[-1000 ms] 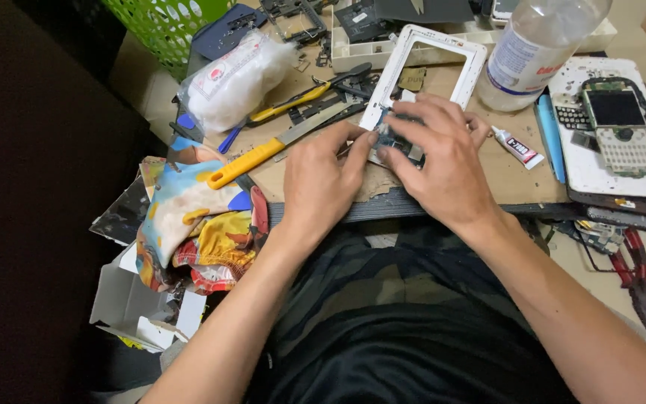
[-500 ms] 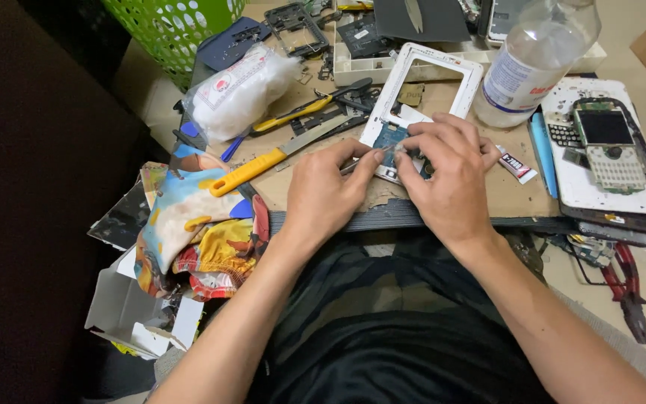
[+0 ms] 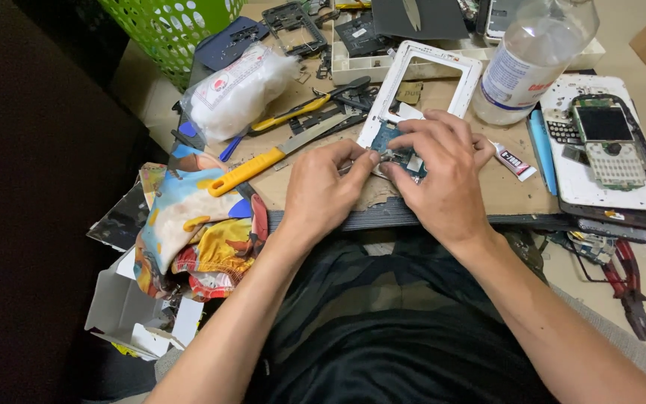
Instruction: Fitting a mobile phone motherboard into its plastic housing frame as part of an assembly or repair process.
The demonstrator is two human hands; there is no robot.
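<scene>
Both hands meet over a small blue circuit board (image 3: 396, 152) that lies on the brown board (image 3: 510, 196) at the near corner of the white frame (image 3: 420, 82). The right hand (image 3: 443, 168) is curled over the circuit board from the near-right side, fingers bent and pressing on it — it covers most of it, so the long axis is hard to tell. The left hand (image 3: 323, 183) comes in from the left, thumb and forefinger pinched at the circuit board's left edge; whether they nip a small part or tool I cannot tell. Left of the frame lie a yellow-handled blade (image 3: 263, 166) and pliers (image 3: 315, 108); right of it stand a clear bottle (image 3: 528, 60), a glue tube (image 3: 514, 161) and a keypad phone (image 3: 608, 138) on a white tray (image 3: 641, 196). Behind the frame the surface is crowded with parts.
</scene>
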